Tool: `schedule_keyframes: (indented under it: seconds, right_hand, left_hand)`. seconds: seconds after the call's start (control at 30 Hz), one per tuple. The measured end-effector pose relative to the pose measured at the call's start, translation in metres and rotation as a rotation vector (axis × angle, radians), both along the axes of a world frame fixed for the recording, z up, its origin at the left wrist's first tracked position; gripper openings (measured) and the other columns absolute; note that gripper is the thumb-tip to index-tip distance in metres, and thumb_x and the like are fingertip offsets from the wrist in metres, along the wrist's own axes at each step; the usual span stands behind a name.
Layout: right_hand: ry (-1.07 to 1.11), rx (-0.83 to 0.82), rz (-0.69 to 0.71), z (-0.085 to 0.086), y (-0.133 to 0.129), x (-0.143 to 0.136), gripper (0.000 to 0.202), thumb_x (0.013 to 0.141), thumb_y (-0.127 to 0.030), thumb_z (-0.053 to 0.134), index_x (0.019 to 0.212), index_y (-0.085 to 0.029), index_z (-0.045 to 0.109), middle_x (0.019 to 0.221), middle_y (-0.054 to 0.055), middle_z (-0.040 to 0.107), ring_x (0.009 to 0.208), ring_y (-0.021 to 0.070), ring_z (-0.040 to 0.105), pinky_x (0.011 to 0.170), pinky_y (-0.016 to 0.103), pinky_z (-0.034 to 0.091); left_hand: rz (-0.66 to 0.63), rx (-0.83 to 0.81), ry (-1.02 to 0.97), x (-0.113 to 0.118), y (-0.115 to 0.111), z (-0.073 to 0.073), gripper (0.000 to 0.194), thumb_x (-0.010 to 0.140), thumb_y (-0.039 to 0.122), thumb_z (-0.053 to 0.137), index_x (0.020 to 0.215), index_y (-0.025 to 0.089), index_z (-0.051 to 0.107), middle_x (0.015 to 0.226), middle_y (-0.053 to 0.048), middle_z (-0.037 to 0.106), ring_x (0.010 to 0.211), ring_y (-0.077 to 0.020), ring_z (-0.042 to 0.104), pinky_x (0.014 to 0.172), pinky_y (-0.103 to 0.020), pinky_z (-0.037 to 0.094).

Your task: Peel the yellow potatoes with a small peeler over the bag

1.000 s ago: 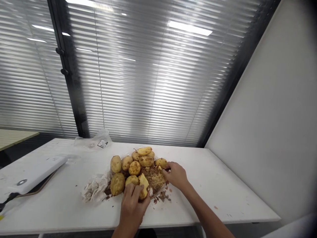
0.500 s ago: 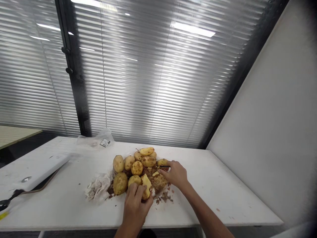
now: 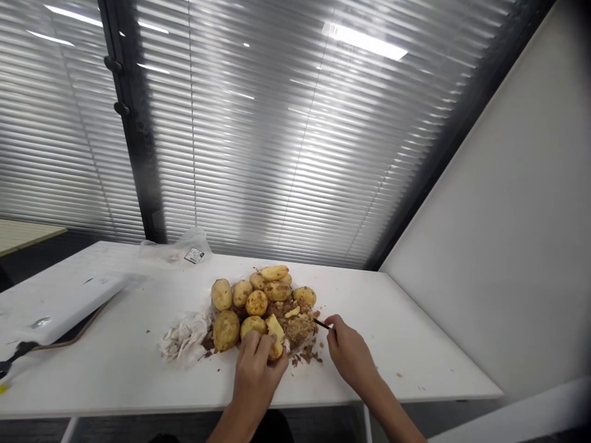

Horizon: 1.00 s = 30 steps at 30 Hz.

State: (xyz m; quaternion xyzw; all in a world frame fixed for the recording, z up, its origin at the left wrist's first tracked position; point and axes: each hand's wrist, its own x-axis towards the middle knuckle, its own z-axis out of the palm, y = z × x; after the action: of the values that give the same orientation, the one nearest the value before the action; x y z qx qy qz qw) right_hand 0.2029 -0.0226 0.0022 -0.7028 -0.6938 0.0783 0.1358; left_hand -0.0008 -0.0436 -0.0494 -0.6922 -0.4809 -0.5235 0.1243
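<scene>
Blinds (image 3: 286, 135) are filling the whole back of the view, with ceiling lights reflecting in the slats. White table (image 3: 415, 344) is standing in front of them, its near left corner cut off by the frame edge. A flat white board (image 3: 60, 301) is lying at the table's left end, with a dark utensil (image 3: 13, 358) beside it running out of frame. A clear plastic bag (image 3: 178, 249) is sitting at the far edge; it is carrying a small dark-printed label (image 3: 194, 255), too small to read. No other writing is showing.

Crumpled white plastic (image 3: 184, 337) is spreading under a heap of potatoes (image 3: 256, 301), which is lying at the table's middle. Brown peelings (image 3: 295, 329) are piling on the heap's right side and scattering onto the table beside it.

The left hand (image 3: 256, 381) is gripping a partly peeled potato (image 3: 276, 335) at the heap's near edge, fingers curled over it and hiding its lower part. The right hand (image 3: 351, 357) is resting just right of the peelings, fingers pinching a thin dark tool (image 3: 322, 323); only the tip is showing, so its kind is hard to make out.
</scene>
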Motion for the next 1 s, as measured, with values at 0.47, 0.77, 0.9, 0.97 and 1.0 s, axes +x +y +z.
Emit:
schedule_keyframes:
  seconds: [0.47,0.77,0.9,0.97,1.0]
  right_hand:
    - [0.378,0.118,-0.042,-0.034,0.011,-0.023,0.023,0.086,-0.019,0.041,0.078,-0.017,0.063,0.074,0.007,0.07,0.071,0.0219,0.065,0.062,0.027,0.039]
    - [0.552,0.12,-0.033,-0.033,0.029,-0.042,0.031,0.087,-0.03,0.039,0.08,-0.016,0.065,0.058,0.003,0.066,0.042,0.0158,0.055,0.045,0.025,0.04]
    - [0.556,0.172,0.019,-0.018,0.029,-0.047,0.026,0.086,-0.032,0.043,0.087,-0.018,0.065,0.074,0.005,0.07,0.066,0.0197,0.065,0.061,0.027,0.046]
    - [0.524,0.199,0.033,-0.009,0.026,-0.042,0.026,0.088,-0.032,0.042,0.092,-0.018,0.064,0.075,0.005,0.07,0.07,0.0203,0.065,0.064,0.027,0.045]
    - [0.484,0.205,0.039,-0.005,0.024,-0.038,0.026,0.088,-0.032,0.042,0.091,-0.018,0.064,0.074,0.004,0.07,0.07,0.0203,0.065,0.063,0.027,0.044]
  left_hand:
    - [-0.021,-0.027,0.002,-0.001,-0.001,0.002,0.005,0.083,0.015,0.055,0.083,0.019,0.056,0.073,-0.001,0.052,0.072,-0.0176,0.052,0.07,-0.033,0.05]
    - [-0.025,0.005,-0.01,0.001,0.002,0.0,0.004,0.084,0.016,0.054,0.082,0.018,0.053,0.072,-0.001,0.051,0.072,-0.0168,0.05,0.07,-0.033,0.049]
    - [-0.024,0.011,-0.009,0.0,0.001,0.0,0.003,0.084,0.016,0.053,0.083,0.018,0.053,0.072,-0.001,0.051,0.072,-0.0173,0.05,0.07,-0.034,0.05]
    - [-0.03,0.008,-0.028,0.0,0.001,0.002,0.002,0.084,0.016,0.054,0.084,0.018,0.053,0.072,-0.001,0.05,0.072,-0.0169,0.051,0.069,-0.033,0.05]
    - [-0.033,0.007,-0.041,0.0,0.0,0.002,0.002,0.084,0.017,0.054,0.084,0.019,0.053,0.072,-0.001,0.05,0.072,-0.0166,0.051,0.069,-0.032,0.05]
